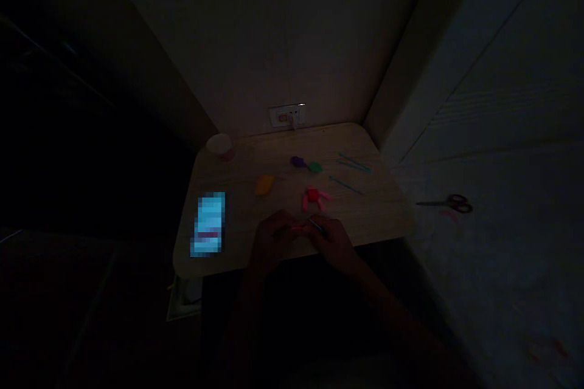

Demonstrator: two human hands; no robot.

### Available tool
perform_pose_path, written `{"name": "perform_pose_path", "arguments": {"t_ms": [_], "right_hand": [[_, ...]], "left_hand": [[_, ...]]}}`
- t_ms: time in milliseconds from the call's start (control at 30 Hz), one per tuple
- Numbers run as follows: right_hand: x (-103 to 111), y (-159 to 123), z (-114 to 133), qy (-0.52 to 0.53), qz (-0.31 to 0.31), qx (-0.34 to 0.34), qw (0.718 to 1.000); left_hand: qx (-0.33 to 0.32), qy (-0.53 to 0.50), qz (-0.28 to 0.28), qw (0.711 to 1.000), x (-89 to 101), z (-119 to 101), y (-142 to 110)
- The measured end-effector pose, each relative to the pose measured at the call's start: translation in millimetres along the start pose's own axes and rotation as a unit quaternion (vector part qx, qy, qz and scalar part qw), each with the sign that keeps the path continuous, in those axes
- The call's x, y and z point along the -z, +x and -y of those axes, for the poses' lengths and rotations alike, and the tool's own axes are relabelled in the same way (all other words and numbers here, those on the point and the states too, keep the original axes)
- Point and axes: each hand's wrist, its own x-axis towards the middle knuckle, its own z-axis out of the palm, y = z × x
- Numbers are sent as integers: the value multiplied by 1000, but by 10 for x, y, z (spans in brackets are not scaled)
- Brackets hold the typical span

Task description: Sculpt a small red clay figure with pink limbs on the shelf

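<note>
My left hand (pixel 272 240) and my right hand (pixel 333 243) meet over the near edge of a light wooden desk (pixel 292 146). Between them is a small pink clay strip (pixel 298 228), which my left fingers pinch. My right fingers grip a thin grey stick (pixel 316 225) that touches the strip's end. Just beyond my hands lies a red clay figure with pink limbs (pixel 312 197). Farther off are an orange clay lump (pixel 264 185), joined purple and green clay pieces (pixel 305 164), and several thin teal sticks (pixel 353 161).
A phone with a lit, blurred screen (pixel 208 225) lies at the desk's left. A pale paper cup (pixel 219 146) stands in the far left corner, below a wall socket (pixel 286 115). Scissors (pixel 449 203) lie on a pale surface right of the desk.
</note>
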Motion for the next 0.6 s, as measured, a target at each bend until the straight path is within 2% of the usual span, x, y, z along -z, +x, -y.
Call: {"name": "perform_pose_path", "arguments": {"t_ms": [233, 600], "right_hand": [[-11, 2, -21, 9, -33, -21, 999], [-22, -20, -33, 16, -43, -34, 998]], "left_hand": [[-14, -14, 1, 1000, -22, -9, 15], [15, -26, 1, 1000, -8, 4, 1]]}}
